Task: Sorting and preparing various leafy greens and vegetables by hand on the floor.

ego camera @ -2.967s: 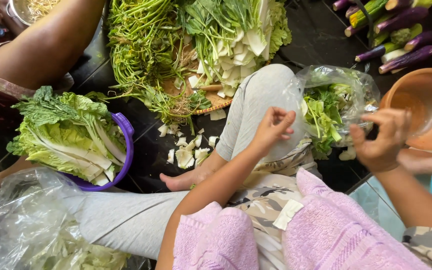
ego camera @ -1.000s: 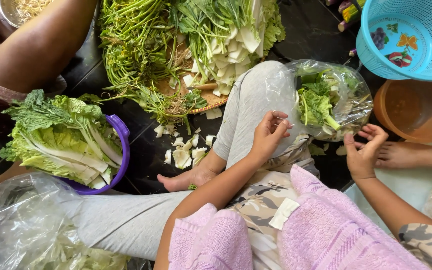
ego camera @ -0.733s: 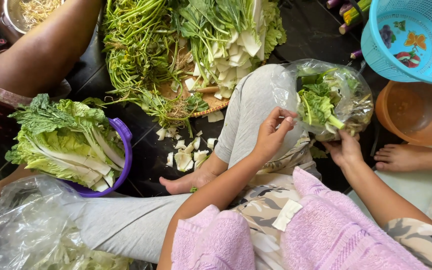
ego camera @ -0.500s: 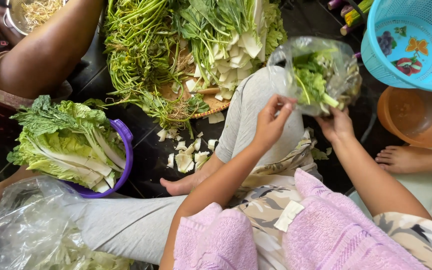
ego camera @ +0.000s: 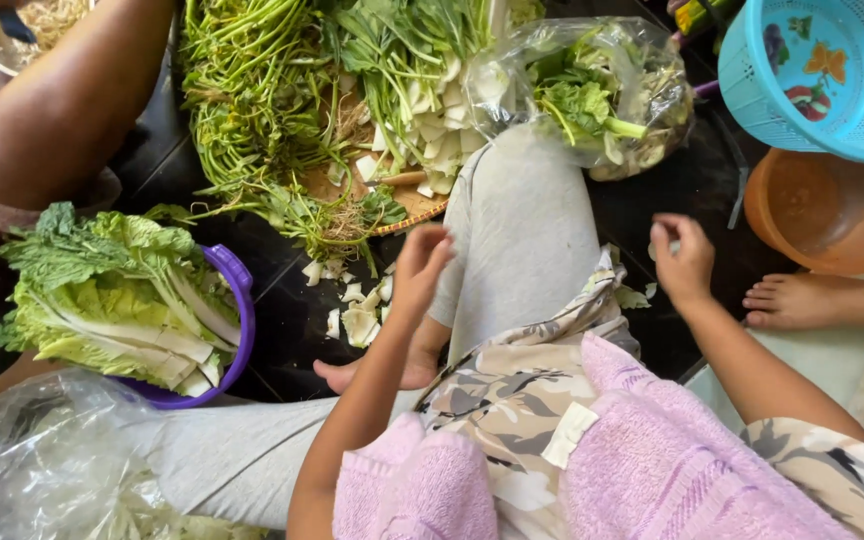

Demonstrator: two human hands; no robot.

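2 hands empty, fingers loose: L (ego camera: 420, 268) / R (ego camera: 683, 260) | veg bag (ego camera: 592, 95) beyond, apart

Glossy clear plastic bag (ego camera: 592, 95) of greens; beside it, smooth perforated plastic basket (ego camera: 822, 75); matt fluffy pink towel (ego camera: 652, 470).

Dark tiled floor (ego camera: 282, 320) carries cut white stem pieces (ego camera: 357, 315) mid-floor, a purple basin (ego camera: 237, 330) left, an orange bowl (ego camera: 822, 210) right.
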